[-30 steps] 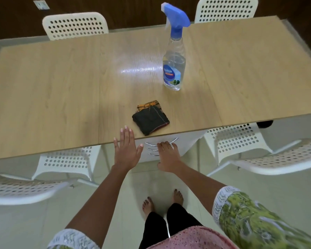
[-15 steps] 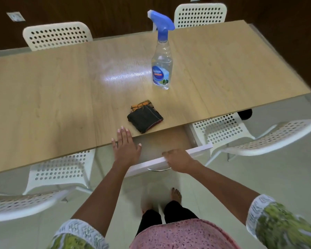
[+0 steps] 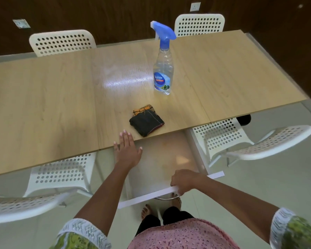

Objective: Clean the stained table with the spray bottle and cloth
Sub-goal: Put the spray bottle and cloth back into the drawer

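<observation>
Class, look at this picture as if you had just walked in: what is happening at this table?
A person stands at a wooden table with its drawer pulled well out. The right hand grips the drawer's white front edge, while the left hand rests flat on the table's near edge. The spray bottle stands upright on the table and the folded dark cloth lies nearer the person; neither is being touched.

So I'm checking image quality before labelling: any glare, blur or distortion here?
Head view: a bright glare streak on the table just left of the spray bottle; wide-angle bending of the table edges; the sleeve at lower right is smeared; the cloth is sharp.
</observation>
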